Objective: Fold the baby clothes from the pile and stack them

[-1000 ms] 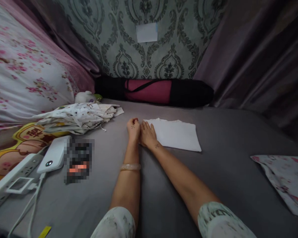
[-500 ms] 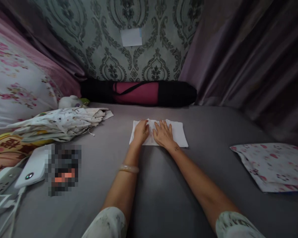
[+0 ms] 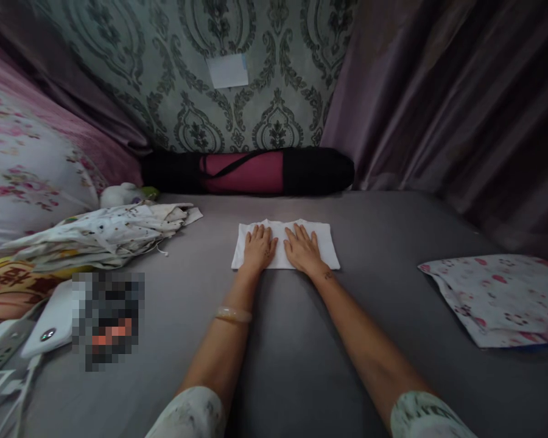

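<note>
So one folded white cloth [image 3: 281, 252] sits right under both palms, long axis running side to side. Left hand [image 3: 259, 247] and right hand [image 3: 302, 249] lie flat, clutching nothing (one black-and-pink bag [image 3: 256, 174] beyond them).

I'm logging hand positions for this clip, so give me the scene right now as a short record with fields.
Left hand: palm down on the white cloth
Right hand: palm down on the same cloth, beside the left
Cloth: folded, lying on a grey sheet
Left side: crumpled clothes, white power bank
Right side: patterned cloth
Behind: long black-and-pink bag
</note>
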`<state>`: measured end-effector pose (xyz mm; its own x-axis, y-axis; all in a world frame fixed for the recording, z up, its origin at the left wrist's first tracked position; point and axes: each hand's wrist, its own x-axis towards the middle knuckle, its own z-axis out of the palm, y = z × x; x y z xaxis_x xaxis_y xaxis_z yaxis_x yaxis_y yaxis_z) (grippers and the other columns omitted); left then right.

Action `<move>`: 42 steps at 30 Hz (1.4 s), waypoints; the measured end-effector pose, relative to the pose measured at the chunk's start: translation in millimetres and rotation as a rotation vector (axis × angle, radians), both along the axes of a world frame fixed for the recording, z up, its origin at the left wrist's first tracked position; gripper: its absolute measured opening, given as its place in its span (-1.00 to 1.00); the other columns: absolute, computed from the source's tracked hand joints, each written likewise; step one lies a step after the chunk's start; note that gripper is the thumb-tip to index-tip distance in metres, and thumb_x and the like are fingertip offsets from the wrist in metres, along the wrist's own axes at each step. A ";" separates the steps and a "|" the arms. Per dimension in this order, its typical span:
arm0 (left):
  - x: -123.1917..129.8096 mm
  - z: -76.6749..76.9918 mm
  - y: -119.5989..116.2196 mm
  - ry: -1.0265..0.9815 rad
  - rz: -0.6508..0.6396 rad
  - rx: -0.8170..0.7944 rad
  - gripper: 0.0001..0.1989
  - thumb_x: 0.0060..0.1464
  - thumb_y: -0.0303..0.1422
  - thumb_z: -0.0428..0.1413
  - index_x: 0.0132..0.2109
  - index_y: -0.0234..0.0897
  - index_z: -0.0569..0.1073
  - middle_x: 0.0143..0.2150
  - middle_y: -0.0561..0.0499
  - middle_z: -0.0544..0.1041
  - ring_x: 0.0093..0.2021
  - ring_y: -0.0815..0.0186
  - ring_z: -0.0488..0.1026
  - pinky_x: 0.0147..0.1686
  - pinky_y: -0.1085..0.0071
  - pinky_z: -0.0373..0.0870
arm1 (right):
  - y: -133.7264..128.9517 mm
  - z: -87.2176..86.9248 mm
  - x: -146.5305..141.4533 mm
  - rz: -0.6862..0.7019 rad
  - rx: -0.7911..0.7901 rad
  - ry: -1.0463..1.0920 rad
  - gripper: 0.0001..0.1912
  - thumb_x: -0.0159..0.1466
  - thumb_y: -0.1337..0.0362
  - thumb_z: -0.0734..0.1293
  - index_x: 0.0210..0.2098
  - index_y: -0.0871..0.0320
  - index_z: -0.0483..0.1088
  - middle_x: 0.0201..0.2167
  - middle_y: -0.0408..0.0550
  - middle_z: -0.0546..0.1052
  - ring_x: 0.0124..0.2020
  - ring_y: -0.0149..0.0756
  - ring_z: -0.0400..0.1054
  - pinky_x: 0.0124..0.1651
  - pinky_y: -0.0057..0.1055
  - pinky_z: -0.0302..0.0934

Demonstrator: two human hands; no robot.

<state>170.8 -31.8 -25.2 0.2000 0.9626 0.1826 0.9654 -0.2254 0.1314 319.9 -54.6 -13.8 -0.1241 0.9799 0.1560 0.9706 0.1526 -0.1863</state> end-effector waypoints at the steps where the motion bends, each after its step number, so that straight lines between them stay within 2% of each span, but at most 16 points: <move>1: -0.3 1.6 -0.9 0.006 0.032 0.017 -0.43 0.32 -0.14 -0.26 0.33 -0.36 0.15 0.38 -0.18 0.12 0.40 0.06 -0.04 0.32 0.05 -0.07 | 0.4 0.9 3.4 -0.016 0.008 0.002 -0.45 0.41 0.16 -0.01 0.33 0.17 0.09 0.38 0.11 0.03 0.38 -0.05 -0.16 0.32 0.08 -0.31; 4: -1.5 4.5 -2.3 0.030 0.097 -0.018 -0.41 0.32 -0.12 -0.30 0.35 -0.32 0.13 0.39 -0.17 0.10 0.40 0.03 -0.06 0.32 -0.01 -0.12 | 1.0 0.4 10.6 -0.061 -0.003 -0.007 -0.45 0.41 0.16 -0.03 0.33 0.16 0.08 0.38 0.09 0.03 0.38 -0.03 -0.18 0.32 0.10 -0.32; 7: -2.4 4.2 -1.5 0.039 0.093 -0.087 -0.41 0.32 -0.12 -0.32 0.34 -0.31 0.15 0.38 -0.17 0.12 0.38 0.03 0.00 0.32 -0.02 -0.12 | 0.9 -2.3 11.4 -0.072 -0.027 -0.014 -0.45 0.42 0.14 -0.03 0.33 0.15 0.09 0.37 0.07 0.05 0.38 -0.01 -0.17 0.31 0.12 -0.30; 13: -4.4 3.4 -0.7 -0.022 0.080 -0.059 -0.44 0.31 -0.13 -0.26 0.31 -0.31 0.21 0.36 -0.21 0.15 0.37 0.02 0.04 0.31 -0.02 -0.10 | 2.7 -2.0 13.9 -0.066 -0.034 0.027 -0.46 0.42 0.14 -0.03 0.32 0.14 0.12 0.37 0.05 0.07 0.37 -0.04 -0.14 0.32 0.09 -0.27; 17: -9.2 4.1 -0.3 -0.075 0.141 0.019 -0.48 0.31 -0.18 -0.24 0.27 -0.34 0.25 0.33 -0.25 0.21 0.36 0.03 0.05 0.30 -0.02 -0.07 | 7.0 -4.7 26.7 -0.124 0.003 0.042 -0.44 0.42 0.14 -0.05 0.32 0.24 0.09 0.36 0.12 0.09 0.37 -0.09 -0.14 0.33 -0.02 -0.26; 20: -12.2 3.9 0.8 -0.087 0.168 -0.043 -0.47 0.31 -0.16 -0.24 0.28 -0.35 0.23 0.36 -0.26 0.16 0.38 0.01 0.01 0.29 -0.03 -0.04 | 9.6 -10.0 33.6 -0.155 0.004 0.012 -0.41 0.42 0.14 -0.04 0.32 0.34 0.07 0.35 0.19 0.08 0.37 -0.07 -0.13 0.34 -0.05 -0.29; 24: -13.4 3.4 1.7 -0.077 0.181 -0.083 -0.44 0.31 -0.15 -0.26 0.29 -0.37 0.21 0.37 -0.26 0.12 0.39 0.01 -0.03 0.29 -0.03 -0.05 | 10.1 -12.5 35.1 -0.149 -0.017 0.014 -0.40 0.41 0.14 -0.03 0.32 0.36 0.07 0.36 0.21 0.07 0.37 -0.05 -0.14 0.35 -0.06 -0.31; 28: -17.3 3.4 2.4 -0.095 0.235 -0.003 -0.41 0.31 -0.17 -0.29 0.30 -0.48 0.18 0.36 -0.31 0.14 0.38 0.02 -0.01 0.31 0.03 -0.05 | 8.3 -9.8 36.9 -0.208 0.021 0.047 -0.39 0.42 0.13 -0.05 0.32 0.38 0.07 0.35 0.22 0.08 0.37 -0.02 -0.14 0.34 -0.07 -0.27; 31: -21.9 2.8 3.2 -0.099 0.254 -0.015 -0.40 0.30 -0.19 -0.30 0.30 -0.54 0.16 0.36 -0.34 0.11 0.37 0.00 0.02 0.30 0.07 -0.02 | 7.4 -9.5 39.5 -0.275 0.039 0.066 -0.36 0.41 0.11 -0.06 0.31 0.46 0.06 0.35 0.27 0.07 0.36 0.02 -0.12 0.32 -0.07 -0.22; 37: -23.8 0.7 2.4 -0.094 0.249 -0.044 -0.39 0.30 -0.18 -0.31 0.31 -0.52 0.16 0.38 -0.35 0.06 0.38 -0.03 0.00 0.29 0.03 0.00 | 7.7 -13.5 40.0 -0.278 0.056 0.077 -0.34 0.41 0.10 -0.06 0.30 0.49 0.07 0.34 0.28 0.08 0.35 0.05 -0.11 0.31 -0.09 -0.18; 42: -25.4 0.4 2.9 -0.065 0.222 -0.065 -0.41 0.30 -0.18 -0.33 0.33 -0.40 0.14 0.40 -0.26 0.05 0.40 -0.05 -0.10 0.29 -0.07 -0.07 | 7.9 -12.9 40.6 -0.271 0.045 0.066 -0.36 0.41 0.09 -0.04 0.29 0.45 0.09 0.34 0.28 0.08 0.34 0.06 -0.09 0.29 -0.07 -0.17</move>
<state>145.3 -28.9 -24.8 -0.0281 0.9919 0.1242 0.9794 0.0024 0.2018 360.4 -46.8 -26.7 0.1538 0.9678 0.1994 0.9630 -0.1017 -0.2494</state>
